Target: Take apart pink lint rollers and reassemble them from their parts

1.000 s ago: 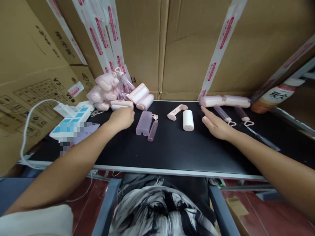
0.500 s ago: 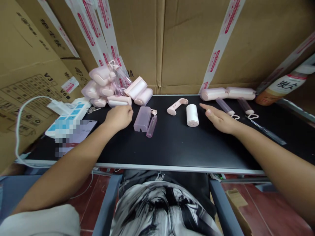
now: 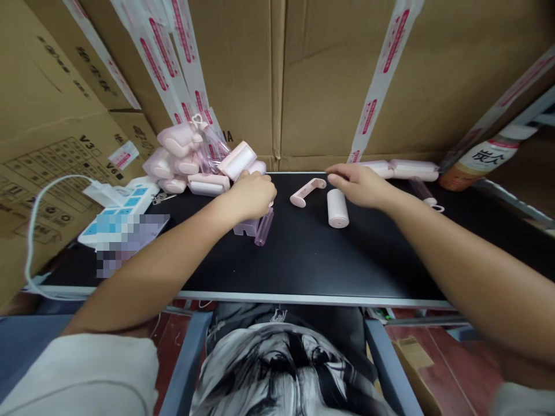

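Note:
My left hand [image 3: 251, 193] is curled, knuckles up, over the far end of a translucent pink cover [image 3: 243, 226] on the black table [image 3: 303, 266]. A clear pink tube [image 3: 263, 226] lies just right of that cover. My right hand [image 3: 358, 184] is palm down with fingers stretched out, fingertips close to a pink L-shaped handle [image 3: 307, 192]. A white roll [image 3: 337, 208] lies just below that hand. Neither the handle nor the roll is gripped.
A pile of pink cases [image 3: 191, 162] sits at the back left, with a power strip [image 3: 125, 202] and white cable beside it. Two long pink cases [image 3: 405, 169], a clear tube [image 3: 427, 196] and a bottle [image 3: 481, 162] lie back right. Cardboard boxes [image 3: 321, 75] wall the table.
My left hand moved right from the pile of cases onto the translucent cover. My right hand moved left and farther back, from right of the roll to beside the handle.

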### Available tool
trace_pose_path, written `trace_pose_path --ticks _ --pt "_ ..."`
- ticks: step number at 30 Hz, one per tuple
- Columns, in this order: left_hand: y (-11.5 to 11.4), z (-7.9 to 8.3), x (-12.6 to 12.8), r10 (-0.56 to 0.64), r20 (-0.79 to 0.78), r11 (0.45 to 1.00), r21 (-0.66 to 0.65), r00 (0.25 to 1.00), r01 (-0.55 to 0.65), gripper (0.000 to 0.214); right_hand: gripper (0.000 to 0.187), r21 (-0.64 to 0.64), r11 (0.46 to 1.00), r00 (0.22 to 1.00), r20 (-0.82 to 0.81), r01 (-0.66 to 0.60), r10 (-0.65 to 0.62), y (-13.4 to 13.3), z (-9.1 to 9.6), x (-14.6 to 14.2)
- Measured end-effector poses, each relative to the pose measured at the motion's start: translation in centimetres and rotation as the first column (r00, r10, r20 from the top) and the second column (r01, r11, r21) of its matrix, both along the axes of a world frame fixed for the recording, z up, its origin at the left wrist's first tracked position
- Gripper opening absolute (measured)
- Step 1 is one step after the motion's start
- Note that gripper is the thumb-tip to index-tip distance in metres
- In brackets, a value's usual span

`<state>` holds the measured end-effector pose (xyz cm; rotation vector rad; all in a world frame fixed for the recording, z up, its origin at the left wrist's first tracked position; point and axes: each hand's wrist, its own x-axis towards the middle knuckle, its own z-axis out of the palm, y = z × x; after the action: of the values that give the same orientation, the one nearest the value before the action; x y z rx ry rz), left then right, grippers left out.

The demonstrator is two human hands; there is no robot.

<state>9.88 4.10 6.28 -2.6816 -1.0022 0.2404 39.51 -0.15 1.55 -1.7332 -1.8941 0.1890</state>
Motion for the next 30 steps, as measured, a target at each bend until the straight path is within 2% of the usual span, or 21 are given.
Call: trace_pose_path --ticks 4,7,10,14,17,20,22,24,26,28,30 --pt "-2.5 -0.5 0.7 0.026 -0.06 0.998 0.064 0.998 -0.023 0.035 0.041 -0.142 0.986 0.984 0.167 0.088 -0.064 2.8 1.1 -1.2" --pt "-3.4 -0.9 0.2 -0.006 -0.06 0.999 0.049 0.998 0.009 0.043 0.043 -0.16 0.981 0.977 0.199 0.107 -0.074 4.6 0.9 -1.5" --pt "-2.1 -0.8 -0.5 -0.047 -0.008 0.999 -0.012 0.999 0.047 0.036 0.044 -0.132 0.986 0.977 0.197 0.104 -0.077 5.2 0.3 -1.8" --pt "1.3 0.1 -0.6 0.013 0.125 0.998 -0.059 0.992 -0.006 0.038 0.048 -0.097 0.992 0.975 0.214 0.084 -0.061 4.5 -0.8 -2.2" --pt "2.2 0.6 0.2 0.051 0.057 0.995 -0.084 0.997 -0.047 0.033 0.054 -0.084 0.996 0.968 0.246 -0.02 0.04 3.4 -1.0 -2.7" --pt "0.5 0.6 1.2 0.004 -0.017 1.0 0.012 1.0 -0.004 0.031 0.084 -0.122 0.986 0.936 0.319 -0.111 0.145 2.6 -0.9 -3.6" --pt "-1.3 0.2 1.6 -0.031 -0.058 0.999 0.032 0.998 0.033 0.037 0.096 -0.175 0.979 0.919 0.36 -0.101 0.16 2.4 -0.9 -4.2" --pt "-2.8 -0.4 1.8 -0.06 -0.107 0.998 0.015 0.992 0.062 0.039 0.094 -0.225 0.969 0.915 0.362 -0.102 0.18 2.5 -1.1 -4.7" --pt "-3.8 -1.0 2.0 -0.098 -0.132 0.995 -0.012 0.986 0.097 0.033 0.084 -0.241 0.962 0.921 0.333 -0.126 0.204 2.8 -1.3 -4.8" --pt "-4.3 -1.0 1.9 -0.137 -0.108 0.99 -0.034 0.985 0.134 0.028 0.072 -0.205 0.965 0.93 0.293 -0.164 0.22 2.9 -1.4 -4.6" --pt "-4.5 -0.4 1.5 -0.142 -0.024 0.988 -0.065 0.99 0.14 0.027 0.064 -0.123 0.966 0.939 0.233 -0.228 0.252 2.8 -1.1 -4.1"
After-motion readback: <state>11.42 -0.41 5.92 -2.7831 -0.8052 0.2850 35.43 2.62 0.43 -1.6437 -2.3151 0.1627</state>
